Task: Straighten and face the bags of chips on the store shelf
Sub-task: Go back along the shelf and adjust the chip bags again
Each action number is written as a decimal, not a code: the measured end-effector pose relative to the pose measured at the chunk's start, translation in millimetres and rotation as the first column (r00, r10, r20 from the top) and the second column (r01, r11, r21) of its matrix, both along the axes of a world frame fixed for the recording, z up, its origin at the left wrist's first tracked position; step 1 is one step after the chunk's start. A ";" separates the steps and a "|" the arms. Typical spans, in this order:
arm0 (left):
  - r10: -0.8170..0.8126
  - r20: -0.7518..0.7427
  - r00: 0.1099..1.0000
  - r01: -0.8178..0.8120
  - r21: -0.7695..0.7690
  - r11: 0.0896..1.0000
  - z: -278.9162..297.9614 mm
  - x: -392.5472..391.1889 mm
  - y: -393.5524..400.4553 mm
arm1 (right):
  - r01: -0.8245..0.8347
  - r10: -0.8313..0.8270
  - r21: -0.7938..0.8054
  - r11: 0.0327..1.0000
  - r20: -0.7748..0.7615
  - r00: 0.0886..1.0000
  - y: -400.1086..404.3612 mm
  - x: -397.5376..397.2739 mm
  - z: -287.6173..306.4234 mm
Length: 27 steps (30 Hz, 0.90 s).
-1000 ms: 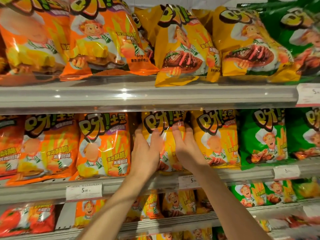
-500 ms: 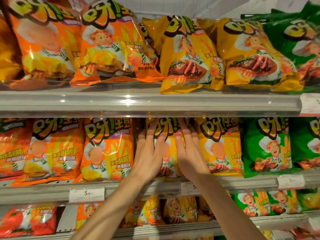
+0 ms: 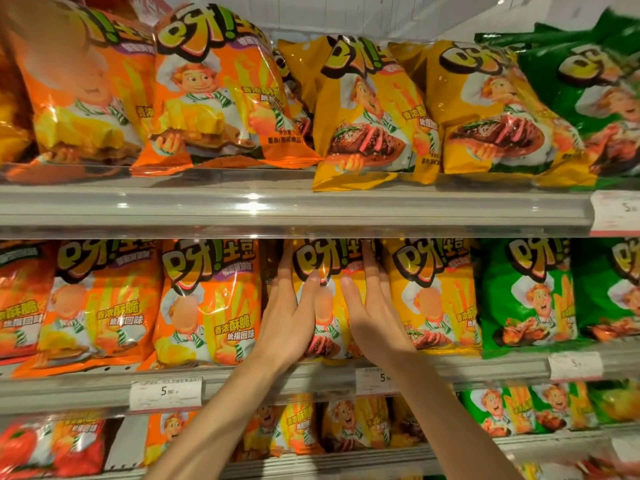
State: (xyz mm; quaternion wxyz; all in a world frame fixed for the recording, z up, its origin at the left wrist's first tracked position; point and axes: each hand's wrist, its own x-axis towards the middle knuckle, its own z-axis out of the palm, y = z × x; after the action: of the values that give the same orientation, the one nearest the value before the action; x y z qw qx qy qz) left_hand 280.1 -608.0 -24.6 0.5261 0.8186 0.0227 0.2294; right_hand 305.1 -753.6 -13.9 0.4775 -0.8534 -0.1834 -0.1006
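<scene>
A yellow chip bag [image 3: 329, 271] stands upright on the middle shelf [image 3: 242, 379], front facing out. My left hand [image 3: 291, 317] grips its left edge, fingers reaching behind it and the thumb lying on the front. My right hand [image 3: 374, 313] holds its right edge the same way. An orange bag [image 3: 211, 299] stands to its left and another yellow bag [image 3: 433, 292] to its right. Both neighbours touch the held bag.
The top shelf [image 3: 277, 206] carries orange bags [image 3: 214, 91], a yellow bag [image 3: 367, 112] leaning forward over the lip, and green bags [image 3: 595, 98]. Green bags [image 3: 526, 296] fill the middle shelf's right end. Price tags [image 3: 166, 393] hang on the rail. Smaller bags [image 3: 301, 424] line the lower shelf.
Both hands slid up the yellow bag from its lower half toward its top and spread to its side edges. The view tilted upward a little.
</scene>
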 end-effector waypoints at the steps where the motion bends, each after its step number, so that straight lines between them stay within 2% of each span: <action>1: 0.003 0.002 1.000 -0.003 0.011 1.000 -0.2 0.1 -0.2 | 0.007 -0.007 -0.002 1.000 -0.002 1.000 -0.8 0.7 -1.1; 12: 0.035 0.033 0.999 -0.035 0.025 0.999 -1.8 2.6 -1.1 | 0.061 -0.060 -0.023 0.998 0.040 0.997 -2.3 1.8 -3.4; 17: 0.016 0.045 0.999 -0.016 0.007 1.000 2.9 -8.2 -3.1 | 0.000 0.000 0.037 0.999 0.002 1.000 -9.3 -3.2 -0.7; 21: 0.013 0.067 0.998 -0.014 0.017 1.000 -0.8 -28.4 -2.1 | -0.008 0.009 0.012 1.000 -0.089 0.996 -22.1 -10.0 2.6; 27: 0.001 0.065 0.998 0.009 -0.155 0.988 -13.7 -71.6 -1.3 | -0.098 0.130 0.248 0.964 -0.119 0.984 -56.5 -41.2 -18.7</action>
State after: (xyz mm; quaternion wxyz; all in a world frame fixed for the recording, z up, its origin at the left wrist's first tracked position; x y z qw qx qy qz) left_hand 208.5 -609.3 -38.3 0.5891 0.7674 0.0216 0.2523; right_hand 263.8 -810.1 -32.6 0.5941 -0.7817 -0.1862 -0.0370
